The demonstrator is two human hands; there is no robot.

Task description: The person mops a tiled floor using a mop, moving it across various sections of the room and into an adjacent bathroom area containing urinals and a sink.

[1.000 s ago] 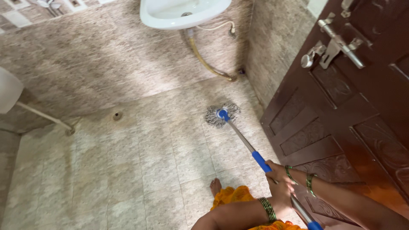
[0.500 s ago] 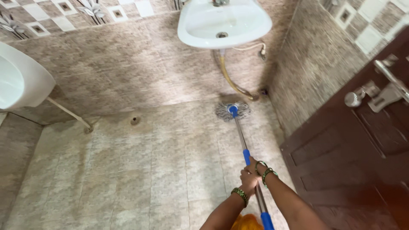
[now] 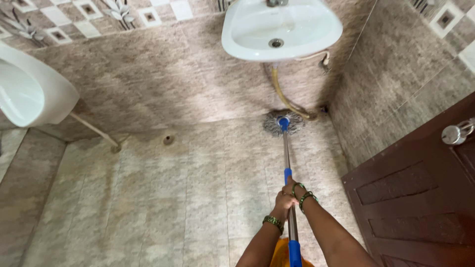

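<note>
hands grip the mop handle (image 3: 287, 158): left hand (image 3: 283, 202) and right hand (image 3: 292, 190) both closed round it; mop head (image 3: 283, 122) at twelve o'clock, under the sink (image 3: 307, 29).

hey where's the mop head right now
In the head view, the mop head rests on the tiled floor at the far wall, right of centre, directly below the white sink and beside its drain hose.

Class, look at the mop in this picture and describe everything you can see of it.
The mop has a long, straight, metal-looking pole with blue grip sleeves and a blue collar at the round head of grey and white strands. The head lies flat on the tiled floor, below the white basin, near the wall. Both hands, left hand and right hand, clasp the pole together.
</note>
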